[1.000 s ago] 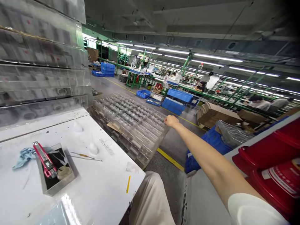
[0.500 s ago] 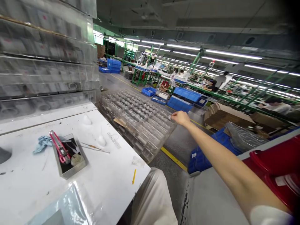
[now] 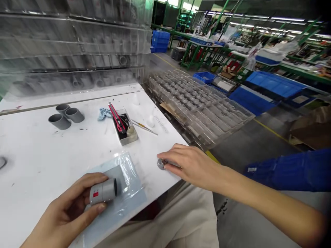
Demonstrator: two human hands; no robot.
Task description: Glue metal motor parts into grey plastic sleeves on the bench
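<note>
Presently, left hand (image 3: 69, 206): fingers wrapped around a short grey plastic tube with a red label (image 3: 103, 191), held just above a clear plastic sheet (image 3: 129, 179).
Right hand (image 3: 193, 167): fingers pinching a small round silvery part (image 3: 161, 164) on the white tabletop (image 3: 38, 162), near its front edge.

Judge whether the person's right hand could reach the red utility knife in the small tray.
Probably yes. Between the right hand and the small tray lie only bare white table and a thin stick, and the red utility knife lies uncovered on top. That hand pinches a small metal part.
</note>
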